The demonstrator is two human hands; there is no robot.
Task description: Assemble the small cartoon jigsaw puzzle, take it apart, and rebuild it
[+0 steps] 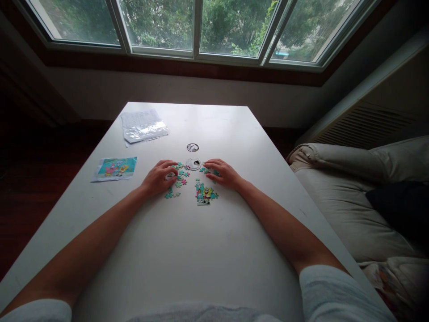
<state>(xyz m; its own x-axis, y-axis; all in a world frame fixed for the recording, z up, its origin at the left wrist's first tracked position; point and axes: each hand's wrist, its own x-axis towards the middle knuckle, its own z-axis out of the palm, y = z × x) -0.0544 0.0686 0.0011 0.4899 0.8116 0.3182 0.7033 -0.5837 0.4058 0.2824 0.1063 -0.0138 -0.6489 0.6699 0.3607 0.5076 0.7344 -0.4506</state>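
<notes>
My left hand (158, 179) rests at the left side of a loose heap of jigsaw pieces (182, 173). Its fingers are curved, with a gap between thumb and index finger, and no piece shows in its grasp. On the other side, my right hand (226, 174) lies over a smaller cluster of teal pieces (210, 170), fingers spread and partly covering them. Between the hands and closer to me is a partly joined jigsaw section (203, 195) with a yellow cartoon figure. A few stray pieces (171, 194) lie below my left hand.
On the white table (201, 250) sits a picture card (117, 169) in a clear sleeve, left of my hands. Behind it lie papers in a plastic bag (142, 126). Two round inserts (192, 147) mark the tabletop's middle. A beige sofa (338, 205) stands at the right.
</notes>
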